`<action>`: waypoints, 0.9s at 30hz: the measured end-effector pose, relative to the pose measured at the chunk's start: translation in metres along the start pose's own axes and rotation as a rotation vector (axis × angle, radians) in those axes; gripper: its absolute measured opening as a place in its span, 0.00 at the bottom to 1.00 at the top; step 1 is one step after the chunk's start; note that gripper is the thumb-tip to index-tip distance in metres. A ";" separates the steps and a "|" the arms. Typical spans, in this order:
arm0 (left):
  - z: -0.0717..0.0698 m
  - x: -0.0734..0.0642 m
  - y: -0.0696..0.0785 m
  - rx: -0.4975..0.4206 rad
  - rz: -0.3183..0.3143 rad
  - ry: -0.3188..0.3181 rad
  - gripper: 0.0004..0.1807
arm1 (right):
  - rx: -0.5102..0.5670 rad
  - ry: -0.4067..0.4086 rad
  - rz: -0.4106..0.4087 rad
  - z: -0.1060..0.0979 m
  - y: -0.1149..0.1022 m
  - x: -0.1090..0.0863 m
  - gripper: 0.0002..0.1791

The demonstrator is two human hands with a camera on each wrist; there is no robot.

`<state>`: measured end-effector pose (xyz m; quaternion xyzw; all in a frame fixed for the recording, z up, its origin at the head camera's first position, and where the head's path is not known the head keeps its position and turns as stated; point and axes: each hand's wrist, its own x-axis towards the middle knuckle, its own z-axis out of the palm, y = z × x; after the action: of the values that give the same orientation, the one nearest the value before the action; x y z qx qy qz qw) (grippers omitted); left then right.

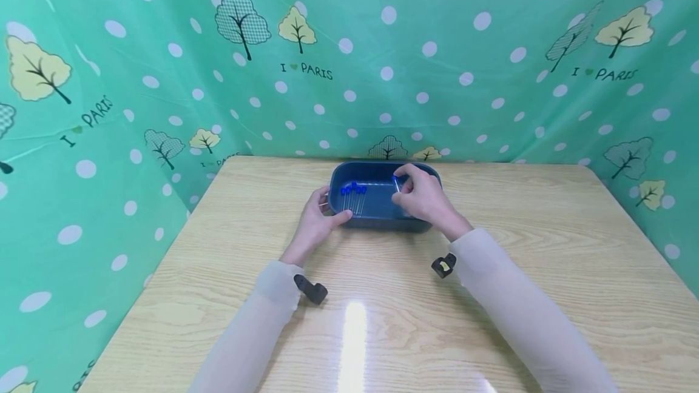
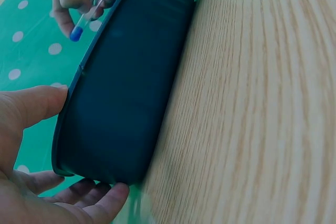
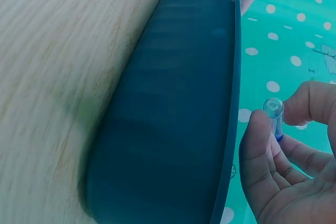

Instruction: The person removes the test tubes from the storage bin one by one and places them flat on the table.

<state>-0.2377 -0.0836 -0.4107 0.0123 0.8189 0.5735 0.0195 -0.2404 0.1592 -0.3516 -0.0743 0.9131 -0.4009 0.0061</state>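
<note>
A dark blue plastic bin (image 1: 382, 224) sits toward the back of the table. My left hand (image 1: 315, 223) grips its left end, the thumb at the rim and the fingertips against the outer wall, as the left wrist view shows. Over the bin's right part, my right hand (image 1: 425, 198) pinches a clear test tube (image 3: 273, 109) between thumb and fingers. Its blue cap (image 2: 76, 34) points away from me, the rounded end toward me. Several more blue-capped test tubes (image 1: 354, 200) lie side by side in the left part of the bin.
Under the bin is a light wood-grain table (image 1: 246, 211). A green polka-dot cloth (image 1: 382, 47) with tree prints hangs behind the table and along both sides. Black wrist mounts (image 1: 310, 289) are worn at both sleeves. Light reflects off the tabletop near me.
</note>
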 end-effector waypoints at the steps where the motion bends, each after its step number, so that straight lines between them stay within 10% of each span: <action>1: 0.000 0.000 0.000 0.002 0.000 0.000 0.45 | 0.004 -0.001 0.002 -0.001 0.001 -0.001 0.28; 27: 0.001 0.001 0.000 0.010 0.010 0.005 0.45 | 0.041 0.025 0.038 -0.015 0.018 -0.017 0.31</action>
<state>-0.2382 -0.0823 -0.4116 0.0151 0.8216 0.5697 0.0144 -0.2273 0.1845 -0.3550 -0.0520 0.9059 -0.4203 0.0039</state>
